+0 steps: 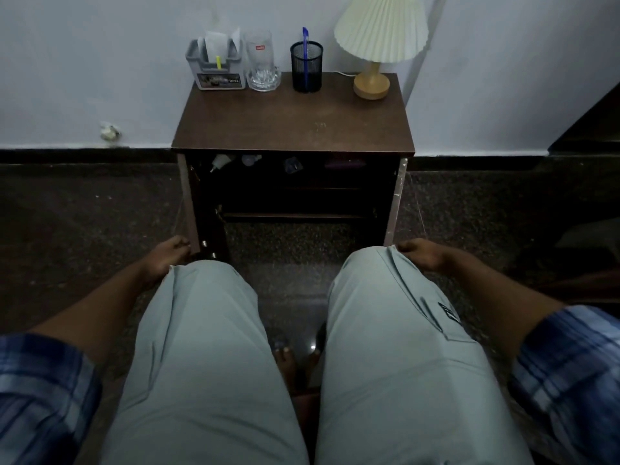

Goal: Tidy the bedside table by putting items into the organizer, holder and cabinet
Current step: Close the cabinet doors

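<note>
An organizer [216,67], glass [261,62], pen holder [306,67] and lamp [377,45] line the counter [292,125] along its back edge, against the wall [100,62]. The cabinet [292,199] beneath stands open. Fingers of the left hand [169,255] curl on the left door [188,196]; I cannot tell how the fingers of the right hand [421,253] lie.

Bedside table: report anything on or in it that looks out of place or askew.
The tabletop is orderly: organizer, glass mug, pen holder and lamp stand upright along the back. Inside the open cabinet, a white bottle looks tipped over, nozzle pointing down, beside other small items too dark to identify.
</note>
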